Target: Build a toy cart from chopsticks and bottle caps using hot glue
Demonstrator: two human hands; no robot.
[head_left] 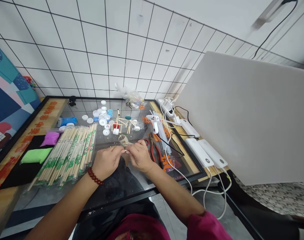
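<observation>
My left hand [107, 162], with a dark red bead bracelet [95, 176] at its wrist, meets my right hand [140, 156] above the glass tabletop. Both hands are closed, thumbs and fingertips pinching. A small pale piece [125, 150] shows between the fingertips; its kind is too small to make out. Right behind the fingers lies a roll of clear tape [123, 140]. Red-handled scissors [145, 142] are partly hidden beyond my right hand. To the right of that hand rest pliers [155, 151] with red handles.
Wrapped chopsticks [67, 155] lie left, beside green [36, 155] and purple [50, 139] packs. Bottle caps [103, 122] and a small stick assembly [119, 121] stand behind. At right are a white glue gun [154, 124], glue sticks [164, 136], cables and white power banks [199, 152].
</observation>
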